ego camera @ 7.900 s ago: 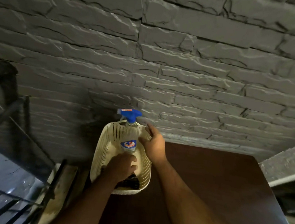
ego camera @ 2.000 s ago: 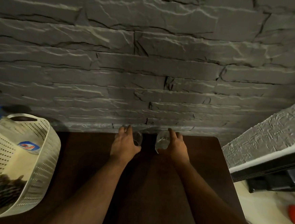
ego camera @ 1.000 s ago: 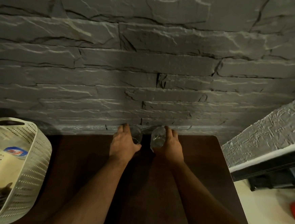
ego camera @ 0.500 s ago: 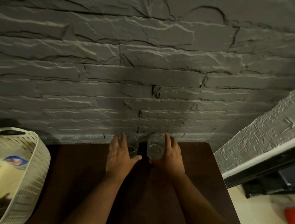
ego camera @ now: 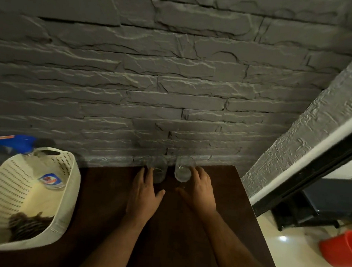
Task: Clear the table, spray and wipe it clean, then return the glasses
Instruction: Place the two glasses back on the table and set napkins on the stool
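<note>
Two clear drinking glasses stand upright side by side at the far edge of the dark brown table (ego camera: 173, 234), against the stone wall. The left glass (ego camera: 157, 171) is just ahead of my left hand (ego camera: 145, 194), whose fingers lie spread beside it with the thumb drawn back. The right glass (ego camera: 183, 172) stands by the fingertips of my right hand (ego camera: 199, 190), which is also spread flat with its thumb away from the glass. Neither hand wraps a glass.
A cream perforated basket (ego camera: 69, 188) sits on the table's left end and holds a blue-headed spray bottle (ego camera: 20, 143) and a dark cloth (ego camera: 29, 225). On the floor to the right are a red bucket (ego camera: 345, 247) and a black stand (ego camera: 323, 199).
Both hands have loosened from the glasses and slid back toward me with the thumbs spread. The glasses stay put by the wall. The view has tilted, showing more of the basket.
</note>
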`<state>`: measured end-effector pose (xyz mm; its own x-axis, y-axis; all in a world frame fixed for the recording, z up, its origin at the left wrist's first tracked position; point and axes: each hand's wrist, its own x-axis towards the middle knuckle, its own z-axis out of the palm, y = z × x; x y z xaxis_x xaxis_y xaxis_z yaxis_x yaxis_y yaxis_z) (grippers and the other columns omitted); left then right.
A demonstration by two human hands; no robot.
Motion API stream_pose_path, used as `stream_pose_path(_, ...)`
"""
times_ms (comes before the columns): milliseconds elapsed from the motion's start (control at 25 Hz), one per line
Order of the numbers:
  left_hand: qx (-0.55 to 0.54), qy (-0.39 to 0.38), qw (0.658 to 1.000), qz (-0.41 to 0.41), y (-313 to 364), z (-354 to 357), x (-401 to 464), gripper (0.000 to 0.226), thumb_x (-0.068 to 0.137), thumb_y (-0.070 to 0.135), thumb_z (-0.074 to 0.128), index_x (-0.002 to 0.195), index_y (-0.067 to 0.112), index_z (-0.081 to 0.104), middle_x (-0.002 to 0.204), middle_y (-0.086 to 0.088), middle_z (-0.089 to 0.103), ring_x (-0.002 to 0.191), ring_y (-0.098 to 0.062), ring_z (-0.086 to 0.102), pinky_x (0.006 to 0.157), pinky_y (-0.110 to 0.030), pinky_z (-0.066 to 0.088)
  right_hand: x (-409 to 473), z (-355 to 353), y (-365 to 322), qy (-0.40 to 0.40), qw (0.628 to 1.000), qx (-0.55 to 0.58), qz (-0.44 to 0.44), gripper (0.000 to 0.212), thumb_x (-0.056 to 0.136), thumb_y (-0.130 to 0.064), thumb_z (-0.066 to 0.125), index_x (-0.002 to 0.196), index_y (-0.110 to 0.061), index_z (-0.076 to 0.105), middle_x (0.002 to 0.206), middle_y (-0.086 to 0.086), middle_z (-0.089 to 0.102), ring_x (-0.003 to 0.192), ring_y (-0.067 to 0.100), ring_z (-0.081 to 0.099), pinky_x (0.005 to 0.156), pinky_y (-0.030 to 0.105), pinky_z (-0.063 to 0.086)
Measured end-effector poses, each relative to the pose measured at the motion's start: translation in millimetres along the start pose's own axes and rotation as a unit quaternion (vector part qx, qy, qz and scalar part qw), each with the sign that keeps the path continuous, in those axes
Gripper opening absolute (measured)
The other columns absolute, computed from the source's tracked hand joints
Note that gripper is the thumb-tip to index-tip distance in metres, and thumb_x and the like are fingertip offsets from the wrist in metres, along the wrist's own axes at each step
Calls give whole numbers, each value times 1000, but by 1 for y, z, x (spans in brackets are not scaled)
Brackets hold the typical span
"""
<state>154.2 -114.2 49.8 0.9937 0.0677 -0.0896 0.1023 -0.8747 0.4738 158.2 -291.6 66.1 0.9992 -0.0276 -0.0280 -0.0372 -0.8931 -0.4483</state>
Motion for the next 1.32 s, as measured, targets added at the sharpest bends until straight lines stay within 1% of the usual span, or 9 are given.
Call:
stream_pose_path(160, -7, 21, 1000, -1, -1, -27, -50, 85, 91, 52, 54, 154, 20, 7, 162, -5, 4, 148, -23, 9, 115, -37, 22, -40, -15, -23, -16, 999, 0, -37, 77, 86, -44, 68, 150, -22, 31, 159, 10, 27, 145, 30, 28, 112, 43, 36)
stream_pose_path(320, 2, 51, 999, -18, -17, -45, -112, 80, 91, 49, 56, 153, 17, 16, 160, -8, 13, 146, -24, 13, 115, -35, 22, -82, -15, -39, -45, 996, -4, -83, 66, 88, -40, 66, 145, -19, 39, 149, 10, 39, 136, 29, 40, 105, 41, 44)
stream_pose_path(480, -31, 80, 991, -100, -35, -45, -180, 78, 89, 45, 61, 152, 19, 21, 158, -5, 18, 145, -22, 18, 113, -36, 28, -126, -4, -52, -94, 983, -4, -156, 63, 87, -38, 68, 142, -18, 44, 147, 10, 41, 135, 29, 43, 103, 41, 47)
stream_pose_path(600, -43, 107, 982, -152, -48, -42, -236, 78, 89, 44, 62, 151, 19, 23, 158, -6, 20, 144, -22, 20, 113, -36, 29, -160, 13, -71, -136, 967, -5, -215, 61, 87, -38, 68, 140, -18, 48, 144, 9, 45, 132, 29, 46, 101, 41, 47)
stream_pose_path(800, -50, 167, 952, -251, -98, -54, -335, 76, 89, 43, 62, 150, 19, 25, 157, -7, 22, 143, -24, 23, 113, -38, 31, -230, 53, -127, -212, 919, -1, -332, 57, 85, -37, 68, 136, -17, 53, 139, 8, 50, 128, 26, 49, 104, 39, 45)
stream_pose_path(1040, -51, 240, 893, -377, -170, -64, -489, 75, 88, 44, 61, 149, 15, 28, 155, -9, 26, 141, -25, 25, 115, -35, 24, -363, 102, -204, -282, 849, 9, -446, 49, 84, -34, 67, 130, -20, 57, 133, 5, 53, 120, 24, 53, 98, 38, 48)
stream_pose_path(1120, -55, 246, 878, -408, -187, -61, -548, 74, 88, 45, 60, 148, 13, 29, 154, -11, 27, 141, -26, 25, 114, -35, 23, -411, 120, -224, -314, 825, 5, -471, 50, 84, -32, 68, 130, -18, 57, 133, 7, 54, 120, 26, 53, 99, 37, 47)
stream_pose_path(1200, -67, 245, 860, -442, -207, -54, -613, 73, 89, 44, 60, 147, 13, 30, 154, -12, 26, 141, -28, 26, 114, -35, 24, -465, 140, -242, -339, 798, -11, -498, 52, 84, -32, 68, 132, -14, 57, 134, 11, 54, 123, 30, 52, 104, 37, 42)
stream_pose_path(1320, -88, 235, 839, -482, -234, -44, -709, 71, 89, 39, 60, 148, 13, 30, 154, -13, 27, 140, -31, 29, 113, -36, 26, -552, 165, -258, -367, 774, -28, -515, 53, 85, -32, 68, 133, -13, 56, 136, 12, 54, 126, 30, 51, 107, 36, 39)
